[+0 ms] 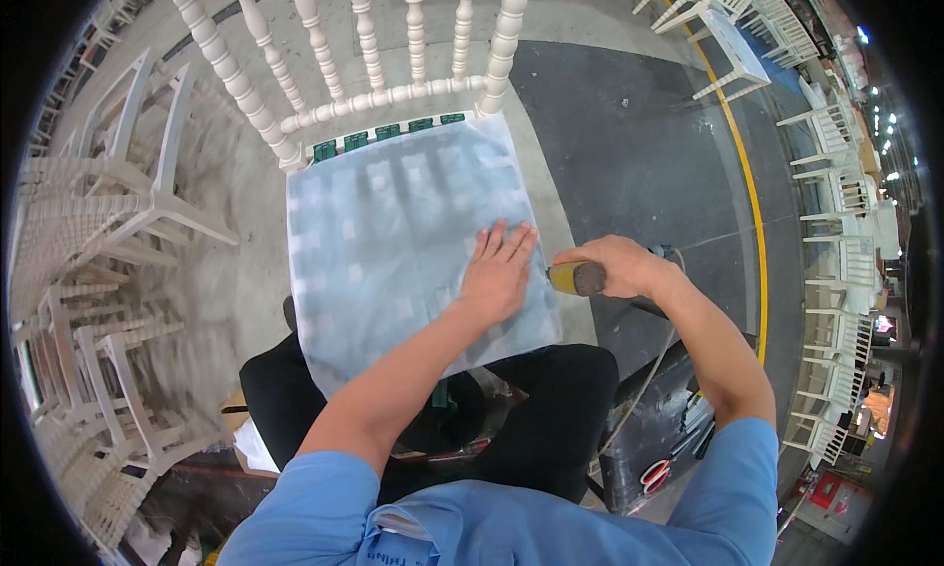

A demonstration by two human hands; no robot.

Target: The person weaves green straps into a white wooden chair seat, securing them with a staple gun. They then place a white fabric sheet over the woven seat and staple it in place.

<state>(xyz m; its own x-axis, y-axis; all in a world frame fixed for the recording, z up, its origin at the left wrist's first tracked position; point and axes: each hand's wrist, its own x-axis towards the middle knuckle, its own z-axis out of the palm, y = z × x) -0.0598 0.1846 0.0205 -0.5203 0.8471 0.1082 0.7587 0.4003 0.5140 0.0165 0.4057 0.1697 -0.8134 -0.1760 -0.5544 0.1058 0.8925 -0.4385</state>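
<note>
A white chair with turned spindles [416, 35] stands before me, its seat covered by a thin pale blue-white sheet [379, 241]. Pressed flat on the sheet near its right edge is my left hand [499, 276], fingers spread. My right hand [624, 264] grips a yellow and dark pneumatic staple gun [570, 278]. The gun's nose is at the right edge of the seat, close to my left fingers; whether it touches cannot be made out. Green webbing straps [388, 131] show along the back edge, between sheet and backrest.
White chair frames [138, 207] are stacked at the left. A hose [644, 379] runs down from the gun past a dark stand [644, 458], where red-handled scissors [654, 476] lie. More white chairs [841, 261] line the far right, beyond a yellow floor line [752, 207].
</note>
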